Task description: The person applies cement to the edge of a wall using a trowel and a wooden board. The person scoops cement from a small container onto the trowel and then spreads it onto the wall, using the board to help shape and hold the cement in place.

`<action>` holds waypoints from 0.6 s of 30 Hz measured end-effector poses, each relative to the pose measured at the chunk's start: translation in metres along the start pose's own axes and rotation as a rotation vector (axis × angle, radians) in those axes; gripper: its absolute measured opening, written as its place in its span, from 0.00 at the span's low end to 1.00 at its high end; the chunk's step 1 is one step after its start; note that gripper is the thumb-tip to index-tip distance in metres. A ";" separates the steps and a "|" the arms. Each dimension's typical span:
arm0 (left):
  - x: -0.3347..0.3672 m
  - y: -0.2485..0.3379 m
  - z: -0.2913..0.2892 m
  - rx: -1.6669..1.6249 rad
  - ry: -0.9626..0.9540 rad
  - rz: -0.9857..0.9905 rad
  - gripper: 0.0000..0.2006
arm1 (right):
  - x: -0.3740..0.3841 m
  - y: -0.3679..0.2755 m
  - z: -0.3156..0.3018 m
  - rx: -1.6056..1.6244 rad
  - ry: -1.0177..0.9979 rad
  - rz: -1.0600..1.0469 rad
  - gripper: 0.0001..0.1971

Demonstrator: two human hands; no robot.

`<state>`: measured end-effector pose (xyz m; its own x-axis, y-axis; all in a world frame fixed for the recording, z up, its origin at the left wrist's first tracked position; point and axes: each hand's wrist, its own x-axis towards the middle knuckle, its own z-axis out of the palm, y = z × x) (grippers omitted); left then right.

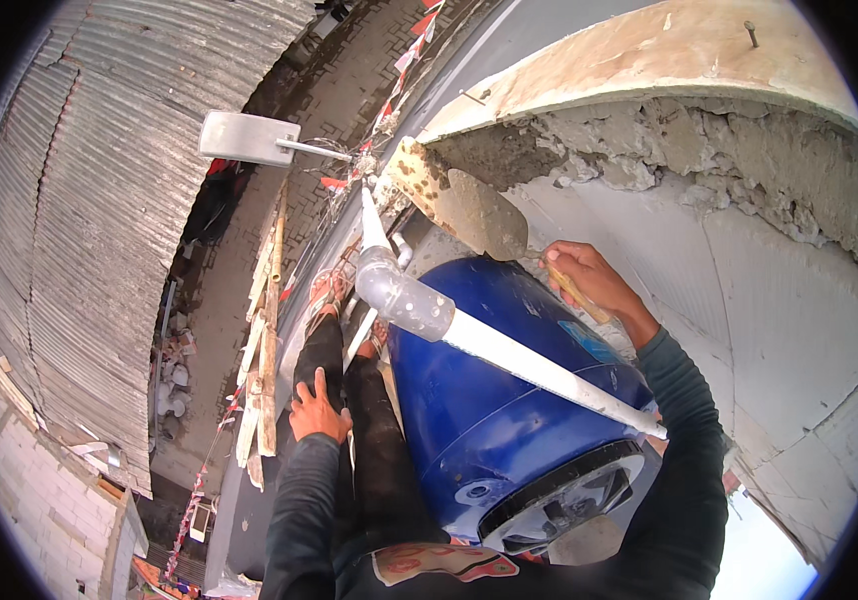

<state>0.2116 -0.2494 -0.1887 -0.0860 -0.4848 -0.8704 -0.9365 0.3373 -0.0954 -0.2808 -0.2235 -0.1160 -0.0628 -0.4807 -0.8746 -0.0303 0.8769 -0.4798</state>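
My right hand (pixel 589 278) is closed around the wooden handle of a mortar-smeared trowel (pixel 487 215). The trowel's blade lies below rough grey mortar (pixel 639 150), close to the end of a curved board (pixel 669 50); whether it touches either is unclear. My left hand (pixel 319 410) rests on my dark-trousered leg with its fingers spread, holding nothing. Between my legs and the pale wall (pixel 749 290) a big blue plastic drum (pixel 509 370) lies tilted, its lidded end toward me. Across the drum runs a white pipe (pixel 539 370) with a grey elbow (pixel 399 290).
Far below on the left are a corrugated roof (pixel 139 120) and a paved lane (pixel 334 75). A street lamp (pixel 249 138) sticks out beside red and white bunting (pixel 419 45). Bamboo and timber lengths (pixel 267 340) stand left of my legs. Nails poke from the curved board.
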 end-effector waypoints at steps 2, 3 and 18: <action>0.002 0.002 -0.005 -0.009 0.039 0.017 0.52 | 0.065 0.025 0.013 -0.147 0.063 -0.017 0.17; 0.004 0.001 -0.004 -0.018 0.047 0.023 0.52 | 0.091 0.033 0.018 -0.192 0.104 -0.026 0.18; 0.006 0.002 -0.004 -0.004 0.051 -0.005 0.51 | 0.056 0.036 0.036 0.009 0.365 -0.133 0.18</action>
<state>0.2078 -0.2542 -0.1921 -0.0989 -0.5272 -0.8440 -0.9382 0.3320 -0.0974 -0.2498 -0.2189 -0.1852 -0.4097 -0.5561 -0.7231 -0.0534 0.8060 -0.5896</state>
